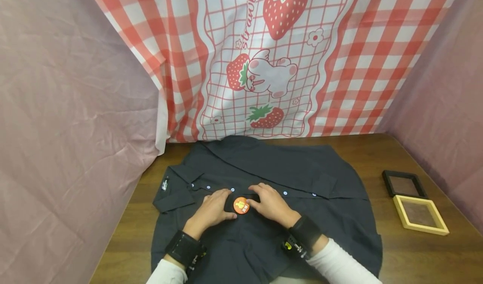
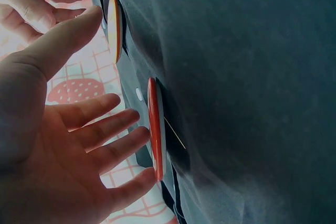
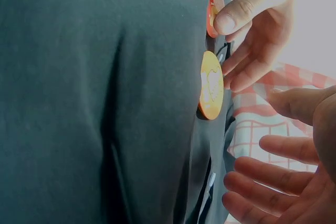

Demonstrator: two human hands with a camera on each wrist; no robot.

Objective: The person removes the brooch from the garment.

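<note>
A dark button-up shirt (image 1: 309, 229) lies spread on the wooden table, its collar (image 1: 175, 189) to the left. On its front sits a round orange badge (image 1: 241, 205), between my two hands. A second, red badge (image 2: 155, 129) stands at the fingertips of my left hand (image 2: 58, 145); a thin pin shows behind it, and the left hand hides it in the head view. My left hand's fingers are spread, its thumb pointing toward the orange badge. My right hand (image 1: 271, 202) is on the badge's other side, with its fingers loosely extended and apart from the thumb.
A black frame (image 1: 403, 184) and a yellow frame (image 1: 420, 215) lie on the table (image 1: 362, 149) at the right. A checked strawberry cloth (image 1: 264, 66) hangs behind the shirt. Pink fabric (image 1: 68, 128) drapes along both sides.
</note>
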